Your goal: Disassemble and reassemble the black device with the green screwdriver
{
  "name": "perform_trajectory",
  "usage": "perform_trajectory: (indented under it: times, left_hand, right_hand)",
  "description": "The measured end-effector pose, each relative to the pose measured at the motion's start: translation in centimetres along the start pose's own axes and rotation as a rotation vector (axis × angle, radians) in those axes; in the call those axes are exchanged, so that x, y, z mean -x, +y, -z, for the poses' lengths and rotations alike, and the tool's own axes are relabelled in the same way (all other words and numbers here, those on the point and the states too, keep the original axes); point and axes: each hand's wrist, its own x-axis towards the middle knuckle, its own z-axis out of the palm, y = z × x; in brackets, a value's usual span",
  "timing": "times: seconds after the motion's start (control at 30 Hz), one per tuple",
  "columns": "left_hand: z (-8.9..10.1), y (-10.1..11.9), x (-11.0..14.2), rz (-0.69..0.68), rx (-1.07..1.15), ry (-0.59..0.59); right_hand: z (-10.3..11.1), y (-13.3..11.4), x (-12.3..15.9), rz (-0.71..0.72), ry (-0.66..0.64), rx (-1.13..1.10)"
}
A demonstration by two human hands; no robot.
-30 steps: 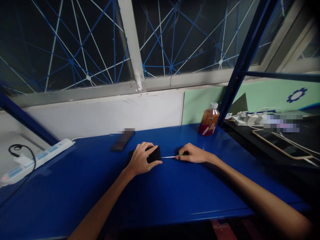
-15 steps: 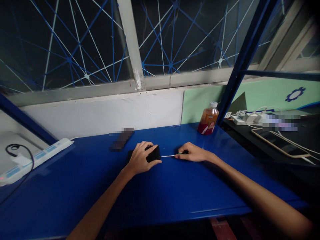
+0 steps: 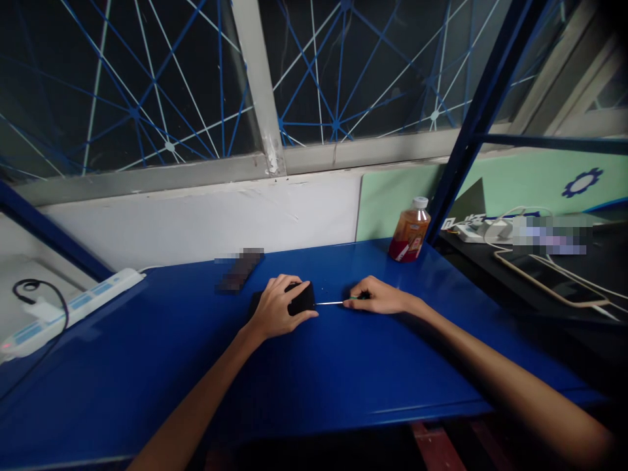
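A black box-like object lies on the blue table. Its kind cannot be made out, since my left hand covers much of it. That hand is closed over the object, fingers across its top and thumb along its near side. To the right, my right hand grips a screwdriver by its handle, of which only a bit of green and black shows. The thin metal shaft lies level and points left. Its tip meets the right end of the black object; whether it sits inside cannot be seen.
A dark flat object, partly blurred out, lies behind my left hand. A bottle of orange drink stands at the back right. At left is a white power strip with a black cable. A phone rests on the black side table.
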Motion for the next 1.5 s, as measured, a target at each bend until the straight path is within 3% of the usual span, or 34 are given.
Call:
perform_trajectory:
  times: [0.73, 1.1, 1.33, 1.5]
  left_hand:
    - [0.0, 0.0, 0.0, 0.001, -0.012, -0.011]
    - [-0.8, 0.1, 0.3, -0.053, -0.060, -0.066]
    - [-1.1, 0.1, 0.4, -0.051, -0.090, -0.079]
    - [-1.2, 0.0, 0.5, -0.066, -0.097, -0.066]
  right_hand:
    - [0.1, -0.3, 0.1, 0.012, 0.007, 0.038]
    - [0.3, -1.2, 0.5, -0.051, 0.105, 0.334]
    - [0.6, -1.0, 0.8, -0.044, 0.016, 0.248]
    - [0.8, -0.8, 0.7, -0.048, 0.045, 0.238]
